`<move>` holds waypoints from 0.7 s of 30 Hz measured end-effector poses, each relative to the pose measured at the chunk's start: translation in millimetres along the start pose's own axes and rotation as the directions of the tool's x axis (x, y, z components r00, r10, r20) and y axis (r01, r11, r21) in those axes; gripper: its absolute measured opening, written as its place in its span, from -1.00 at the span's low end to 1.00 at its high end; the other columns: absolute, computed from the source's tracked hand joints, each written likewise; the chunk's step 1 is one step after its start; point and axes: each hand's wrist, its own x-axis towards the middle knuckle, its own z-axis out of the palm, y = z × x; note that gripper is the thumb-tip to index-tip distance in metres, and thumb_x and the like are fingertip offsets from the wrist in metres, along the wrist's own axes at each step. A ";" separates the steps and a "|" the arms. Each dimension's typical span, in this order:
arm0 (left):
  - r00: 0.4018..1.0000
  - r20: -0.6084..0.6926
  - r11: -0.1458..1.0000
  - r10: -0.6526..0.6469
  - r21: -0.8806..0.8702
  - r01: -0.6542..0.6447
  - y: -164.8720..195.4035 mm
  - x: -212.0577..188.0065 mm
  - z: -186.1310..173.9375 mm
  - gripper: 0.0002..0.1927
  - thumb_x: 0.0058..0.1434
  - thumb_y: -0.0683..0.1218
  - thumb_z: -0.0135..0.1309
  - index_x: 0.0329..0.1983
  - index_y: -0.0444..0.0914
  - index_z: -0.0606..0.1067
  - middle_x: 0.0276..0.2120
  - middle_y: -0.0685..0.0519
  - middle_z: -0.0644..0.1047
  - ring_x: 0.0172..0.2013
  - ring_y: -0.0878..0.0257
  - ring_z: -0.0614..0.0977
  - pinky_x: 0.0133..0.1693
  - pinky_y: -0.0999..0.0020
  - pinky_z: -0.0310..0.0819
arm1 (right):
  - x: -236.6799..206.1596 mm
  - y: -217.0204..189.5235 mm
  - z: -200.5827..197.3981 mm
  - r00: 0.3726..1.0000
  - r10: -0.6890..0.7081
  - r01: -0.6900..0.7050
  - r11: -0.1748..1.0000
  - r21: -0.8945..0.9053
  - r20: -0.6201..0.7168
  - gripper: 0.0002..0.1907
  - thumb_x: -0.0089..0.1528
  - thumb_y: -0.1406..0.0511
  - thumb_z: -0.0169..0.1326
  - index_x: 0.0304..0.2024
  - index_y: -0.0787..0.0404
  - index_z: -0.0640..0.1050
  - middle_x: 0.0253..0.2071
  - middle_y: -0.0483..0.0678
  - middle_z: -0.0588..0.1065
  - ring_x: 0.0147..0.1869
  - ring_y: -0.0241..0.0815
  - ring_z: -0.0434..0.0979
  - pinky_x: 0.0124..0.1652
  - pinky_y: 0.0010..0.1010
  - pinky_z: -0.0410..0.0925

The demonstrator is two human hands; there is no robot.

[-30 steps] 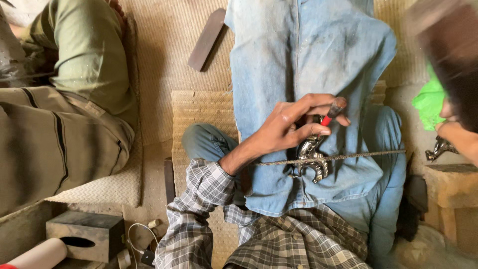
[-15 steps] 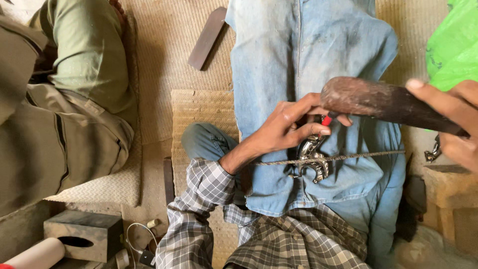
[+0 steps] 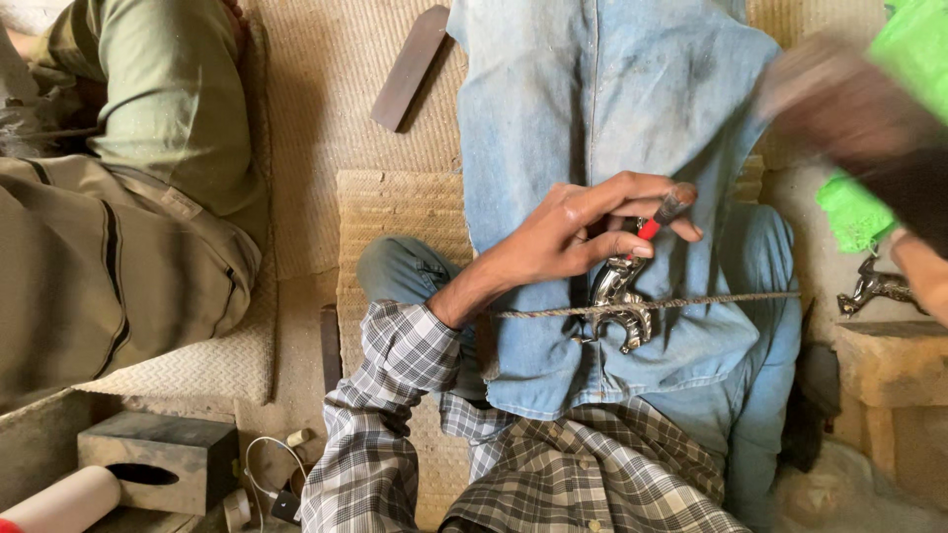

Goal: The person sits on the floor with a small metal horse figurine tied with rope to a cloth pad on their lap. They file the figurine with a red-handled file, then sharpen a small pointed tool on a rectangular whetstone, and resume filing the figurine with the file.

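— Where are we? Our left hand (image 3: pixel 568 237) pinches a red-tipped punch (image 3: pixel 660 215) on the shiny metal casting (image 3: pixel 617 296), tied by a rope (image 3: pixel 691 302) on our denim-covered lap (image 3: pixel 592 128).

— Mid-chasing, we'd judge. Our right hand (image 3: pixel 839 104) is blurred; grip unclear. Next needs a steady punch.

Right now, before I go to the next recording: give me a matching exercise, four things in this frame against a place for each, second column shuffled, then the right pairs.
Things:
1. left hand
2. shiny metal piece
3. taut cord
4. flat dark bar

Places:
A. lying on the woven mat, upper middle of the view
B. pinching a thin red-handled tool over the denim cloth
C. stretched across the lap, passing over the metal piece
D. on the denim cloth, just below the left hand

Pairs: 1-B, 2-D, 3-C, 4-A
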 end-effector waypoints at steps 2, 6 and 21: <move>1.000 0.005 1.000 -0.023 -0.011 0.023 -0.7 -0.3 0.1 -0.49 0.44 -0.18 0.13 0.42 -0.16 0.30 0.11 0.07 0.65 0.04 0.25 0.75 0.07 0.35 0.67 | -3.2 -1.2 1.4 1.000 -0.001 0.001 1.000 -0.011 0.003 -0.19 0.06 0.54 0.08 0.41 0.28 0.26 -0.13 0.04 0.44 -0.16 -0.19 0.47 -0.21 -0.40 0.38; 0.998 -0.011 0.997 0.056 0.060 -0.055 -5.6 -1.3 0.7 -0.52 0.47 -0.16 0.15 0.39 -0.16 0.29 0.08 0.10 0.66 0.00 0.25 0.73 -0.02 0.41 0.65 | -6.8 -2.7 1.4 1.000 -0.018 0.018 1.000 -0.024 0.005 -0.20 0.06 0.52 0.11 0.39 0.30 0.29 -0.15 0.04 0.44 -0.18 -0.18 0.46 -0.23 -0.39 0.37; 0.998 -0.043 0.990 -0.037 0.137 0.042 -20.5 -1.2 4.8 -0.54 0.36 -0.10 0.24 0.28 -0.13 0.40 0.00 0.20 0.72 -0.57 0.49 0.51 -0.52 0.51 0.34 | 8.1 0.2 5.4 1.000 -0.023 0.024 1.000 -0.020 0.016 -0.22 0.03 0.61 0.12 0.32 0.25 0.31 -0.34 0.05 0.41 -0.36 -0.12 0.40 -0.30 -0.29 0.32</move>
